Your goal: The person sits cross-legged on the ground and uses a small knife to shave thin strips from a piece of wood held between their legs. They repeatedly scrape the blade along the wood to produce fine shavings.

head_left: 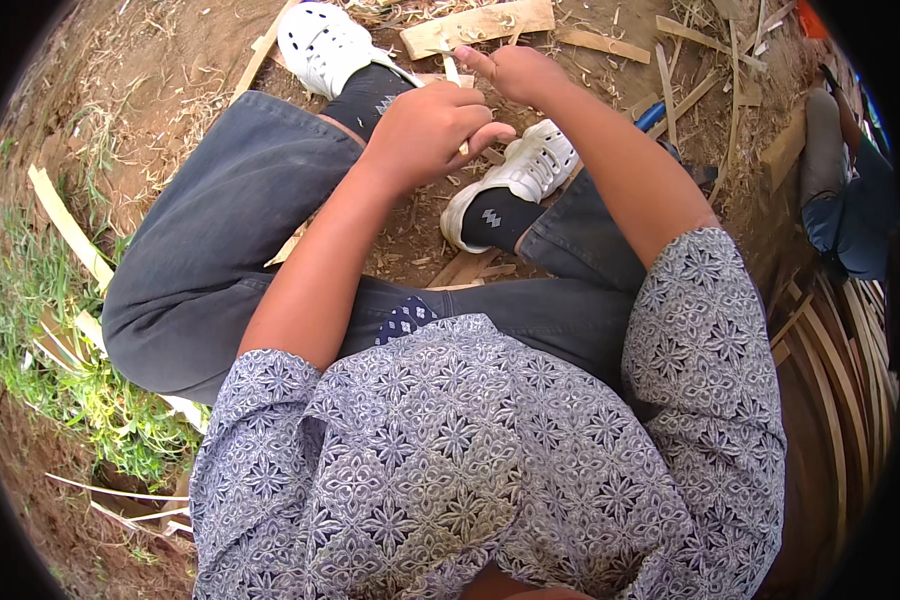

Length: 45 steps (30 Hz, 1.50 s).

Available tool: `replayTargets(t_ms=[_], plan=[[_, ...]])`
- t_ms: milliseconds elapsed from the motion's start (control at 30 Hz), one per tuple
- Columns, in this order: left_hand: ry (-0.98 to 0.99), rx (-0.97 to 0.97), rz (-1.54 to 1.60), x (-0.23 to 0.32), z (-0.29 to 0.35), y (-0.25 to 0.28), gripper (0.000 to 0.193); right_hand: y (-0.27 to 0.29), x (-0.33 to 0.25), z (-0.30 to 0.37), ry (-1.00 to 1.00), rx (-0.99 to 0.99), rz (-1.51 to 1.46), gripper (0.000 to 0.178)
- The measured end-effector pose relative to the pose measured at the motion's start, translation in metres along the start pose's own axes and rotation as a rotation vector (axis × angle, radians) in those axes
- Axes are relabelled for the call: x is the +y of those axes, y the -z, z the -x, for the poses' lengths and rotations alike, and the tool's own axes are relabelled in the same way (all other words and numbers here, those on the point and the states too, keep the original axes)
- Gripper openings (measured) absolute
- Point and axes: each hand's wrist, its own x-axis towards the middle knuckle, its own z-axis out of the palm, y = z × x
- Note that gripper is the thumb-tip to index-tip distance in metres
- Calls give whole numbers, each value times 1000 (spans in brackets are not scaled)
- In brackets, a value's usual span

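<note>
The left hand [425, 135] is curled round a pale wooden strip [451, 70] between the white clogs [322, 45]; the right hand [520, 76] is closed on what seems a thin blade [439, 51]. Shavings [388, 14] suggest some paring's done; what's left, I can't tell.

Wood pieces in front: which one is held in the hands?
The thin pale stick, poking out of the left hand at both ends. The others, such as the broad plank beyond, lie on the ground.
</note>
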Motion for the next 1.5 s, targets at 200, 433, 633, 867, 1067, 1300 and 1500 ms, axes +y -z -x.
replayTargets(t_ms=[200,433,633,867,1067,1300,1500], plan=[[50,18,5,-2,2,-1,34,-20,7,-22,-122,76,-65,108],[17,76,10,-2,5,1,37,-29,8,-3,-71,78,-443,116],[6,107,-38,6,3,8,38,-1,8,43,-109,-22,-513,96],[59,138,-44,-5,16,0,38,-8,0,51,51,-2,-346,101],[40,210,-8,-10,18,-5,33,-25,-7,27,182,-13,-367,103],[51,175,12,-4,18,-2,31,-26,-9,14,83,32,-231,105],[32,207,32,-2,4,0,35,-55,13,-18,-49,147,-386,112]])
